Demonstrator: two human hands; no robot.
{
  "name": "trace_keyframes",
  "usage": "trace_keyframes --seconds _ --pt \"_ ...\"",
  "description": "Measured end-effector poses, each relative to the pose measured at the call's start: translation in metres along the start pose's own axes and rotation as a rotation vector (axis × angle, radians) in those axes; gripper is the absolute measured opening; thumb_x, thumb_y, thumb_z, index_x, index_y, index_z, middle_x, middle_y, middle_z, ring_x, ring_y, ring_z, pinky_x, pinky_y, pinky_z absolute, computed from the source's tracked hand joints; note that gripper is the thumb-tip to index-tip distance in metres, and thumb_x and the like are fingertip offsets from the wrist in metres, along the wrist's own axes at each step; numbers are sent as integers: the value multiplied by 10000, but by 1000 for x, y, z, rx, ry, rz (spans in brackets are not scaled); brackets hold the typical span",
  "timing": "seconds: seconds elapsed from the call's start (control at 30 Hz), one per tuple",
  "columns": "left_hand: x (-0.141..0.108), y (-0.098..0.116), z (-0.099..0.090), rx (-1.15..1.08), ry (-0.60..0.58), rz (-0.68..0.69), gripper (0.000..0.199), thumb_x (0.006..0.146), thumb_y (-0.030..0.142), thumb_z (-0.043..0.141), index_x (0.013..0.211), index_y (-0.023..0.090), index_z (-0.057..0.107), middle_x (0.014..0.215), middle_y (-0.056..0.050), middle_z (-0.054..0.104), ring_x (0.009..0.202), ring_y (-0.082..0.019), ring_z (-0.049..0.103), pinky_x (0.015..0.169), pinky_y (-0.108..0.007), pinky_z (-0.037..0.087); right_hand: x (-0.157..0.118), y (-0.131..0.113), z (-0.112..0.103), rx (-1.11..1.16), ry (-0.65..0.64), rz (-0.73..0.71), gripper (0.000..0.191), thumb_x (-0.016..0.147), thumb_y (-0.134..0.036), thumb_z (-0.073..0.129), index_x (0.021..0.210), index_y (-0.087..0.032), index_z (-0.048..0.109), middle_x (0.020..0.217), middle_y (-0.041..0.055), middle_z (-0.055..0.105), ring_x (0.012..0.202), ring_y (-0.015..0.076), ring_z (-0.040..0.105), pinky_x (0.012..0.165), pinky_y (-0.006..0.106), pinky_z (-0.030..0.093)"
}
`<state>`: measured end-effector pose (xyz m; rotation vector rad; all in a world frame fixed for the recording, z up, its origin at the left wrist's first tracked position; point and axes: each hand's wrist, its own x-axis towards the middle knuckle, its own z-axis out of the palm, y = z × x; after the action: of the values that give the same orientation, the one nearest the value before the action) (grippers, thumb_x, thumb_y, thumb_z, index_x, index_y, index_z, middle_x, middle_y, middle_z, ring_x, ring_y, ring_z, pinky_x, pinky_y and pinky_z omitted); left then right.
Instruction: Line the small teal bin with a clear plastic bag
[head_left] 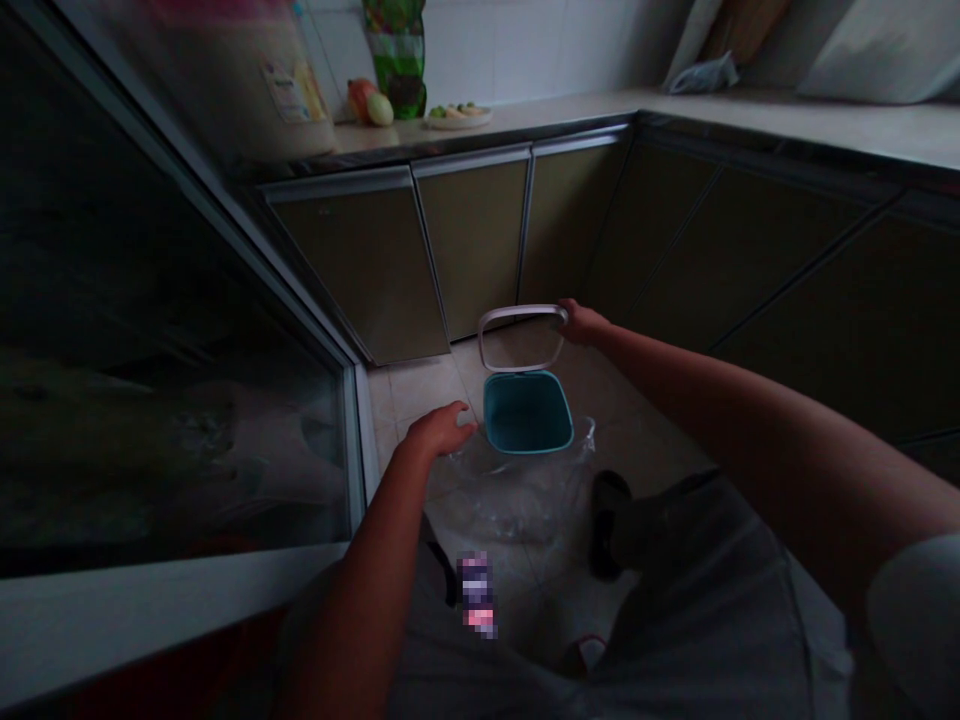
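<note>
A small teal plastic bin [527,412] stands on the tiled floor with its inside showing. Above its far edge, a white hinged lid frame [521,311] stands raised, and my right hand [582,322] grips that frame's right corner. My left hand [442,430] is curled at the bin's left side, its fingertips close to the rim. A clear plastic bag [517,510] spreads from under the bin toward me and rises at the bin's right side. I cannot tell whether my left hand pinches the bag.
Olive cabinet doors [472,235] wrap around the corner beyond the bin, under a pale countertop [787,125] holding fruit and a plate. A dark glass panel [172,350] runs along the left. My dark slipper [607,525] rests on the floor near the bag.
</note>
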<state>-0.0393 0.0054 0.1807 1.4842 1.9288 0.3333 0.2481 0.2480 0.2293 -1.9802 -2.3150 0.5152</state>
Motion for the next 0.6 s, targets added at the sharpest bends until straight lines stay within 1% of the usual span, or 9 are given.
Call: trace_keyframes --seconds 0.07,0.17,0.27,0.4,0.43,0.5,0.6 --pt "1 -1 -1 13 -13 -5 585 795 456 806 1329 242 698 1111 -96 800 1024 -275 740 832 -297 502 -7 -3 -3 -93 1 -53 643 974 -360 634 1572 -238 433 1332 183 666 1124 304 669 913 375 539" --pt "4 0 1 39 -44 2 591 807 447 794 1350 238 692 1123 -98 799 1026 -273 737 836 -296 503 -22 1 0 -137 32 -69 542 992 -358 580 1514 -242 486 1297 169 686 1095 292 675 898 372 529" --pt "5 4 3 61 -72 10 600 823 442 775 1377 231 681 1134 -100 797 1033 -267 735 850 -291 504 -41 15 9 -193 49 -93 465 983 -390 569 1423 -238 568 1250 152 712 1049 289 688 858 349 521" --pt "5 8 7 137 -110 26 617 866 450 729 1437 232 645 1133 -98 793 1029 -267 733 869 -303 504 -76 41 32 -281 -43 -148 369 948 -428 608 1265 -256 686 1173 122 743 1040 293 701 864 344 509" --pt "5 9 8 158 -115 26 623 871 458 725 1445 232 641 1126 -99 793 1019 -269 734 870 -308 505 -86 48 40 -288 -73 -162 366 941 -436 622 1254 -261 695 1160 119 748 1046 297 704 870 345 507" --pt "6 8 10 190 -124 25 632 876 477 720 1451 229 637 1105 -97 796 993 -269 736 864 -310 508 -106 59 59 -283 -119 -182 411 938 -471 636 1297 -272 674 1164 121 753 1058 307 710 879 356 511" --pt "9 6 17 215 -145 25 626 887 475 706 1450 210 635 1070 -100 799 978 -267 739 856 -304 513 -129 73 89 -254 -168 -168 606 928 -538 658 1470 -293 539 1278 134 730 1114 328 709 893 383 530"
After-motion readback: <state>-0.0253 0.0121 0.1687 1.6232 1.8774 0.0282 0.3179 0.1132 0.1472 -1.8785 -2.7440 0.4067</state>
